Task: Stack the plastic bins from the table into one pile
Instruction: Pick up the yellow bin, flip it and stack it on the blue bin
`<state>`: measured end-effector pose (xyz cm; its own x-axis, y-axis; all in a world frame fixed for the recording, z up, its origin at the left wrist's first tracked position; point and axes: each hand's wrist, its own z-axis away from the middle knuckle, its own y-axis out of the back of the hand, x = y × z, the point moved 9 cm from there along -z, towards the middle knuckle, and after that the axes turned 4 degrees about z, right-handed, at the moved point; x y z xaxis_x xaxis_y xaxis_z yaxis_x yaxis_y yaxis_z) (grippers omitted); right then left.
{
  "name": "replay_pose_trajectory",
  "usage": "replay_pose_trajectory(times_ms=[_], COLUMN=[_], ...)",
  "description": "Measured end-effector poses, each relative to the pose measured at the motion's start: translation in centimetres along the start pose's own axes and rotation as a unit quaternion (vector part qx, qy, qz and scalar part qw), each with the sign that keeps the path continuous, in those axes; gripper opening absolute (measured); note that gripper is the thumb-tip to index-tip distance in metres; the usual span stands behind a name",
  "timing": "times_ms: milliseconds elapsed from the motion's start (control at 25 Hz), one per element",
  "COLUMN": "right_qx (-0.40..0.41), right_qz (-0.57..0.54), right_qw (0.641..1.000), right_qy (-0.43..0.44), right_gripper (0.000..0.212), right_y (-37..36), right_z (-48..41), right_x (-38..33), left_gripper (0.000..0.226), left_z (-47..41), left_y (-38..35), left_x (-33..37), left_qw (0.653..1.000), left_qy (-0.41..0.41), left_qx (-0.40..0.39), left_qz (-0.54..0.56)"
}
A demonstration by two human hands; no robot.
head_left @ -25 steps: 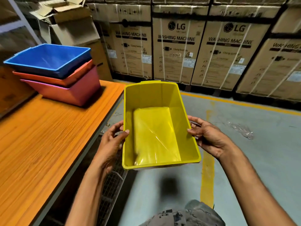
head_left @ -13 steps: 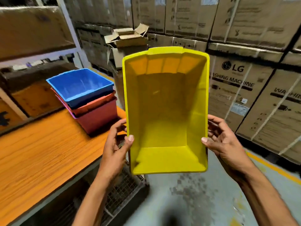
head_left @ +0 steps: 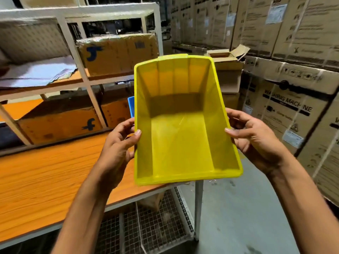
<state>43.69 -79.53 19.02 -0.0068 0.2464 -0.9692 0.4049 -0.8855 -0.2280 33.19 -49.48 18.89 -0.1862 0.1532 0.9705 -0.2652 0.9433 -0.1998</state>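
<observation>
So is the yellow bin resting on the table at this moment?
No, the yellow bin is held up in the air, the left hand and right hand gripping its side rims above the table edge.

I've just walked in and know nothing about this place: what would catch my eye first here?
A bright yellow bin, empty, fills the middle, held by its sides by the left hand and right hand. Below and to the left lies an orange wooden table. Stacked washing machine cartons line the right.
</observation>
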Motion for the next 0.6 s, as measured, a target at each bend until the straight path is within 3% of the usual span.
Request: replay_pose_trajectory(times_ms=[200, 600], right_qx=[-0.049, -0.091], right_qz=[-0.024, -0.016], right_qw=[0.997, 0.996], right_qy=[-0.059, 0.003], right_gripper=[0.059, 0.046], right_y=[-3.6, -7.0], right_z=[-9.0, -21.5], right_x=[-1.4, -4.3], left_gripper=[0.033, 0.039], left_z=[-7.1, -18.3], left_y=[2.5, 5.7], left_x=[3.1, 7.0], left_qw=[0.999, 0.996], left_qy=[0.034, -0.045], left_qx=[0.008, 0.074], left_qz=[0.025, -0.010])
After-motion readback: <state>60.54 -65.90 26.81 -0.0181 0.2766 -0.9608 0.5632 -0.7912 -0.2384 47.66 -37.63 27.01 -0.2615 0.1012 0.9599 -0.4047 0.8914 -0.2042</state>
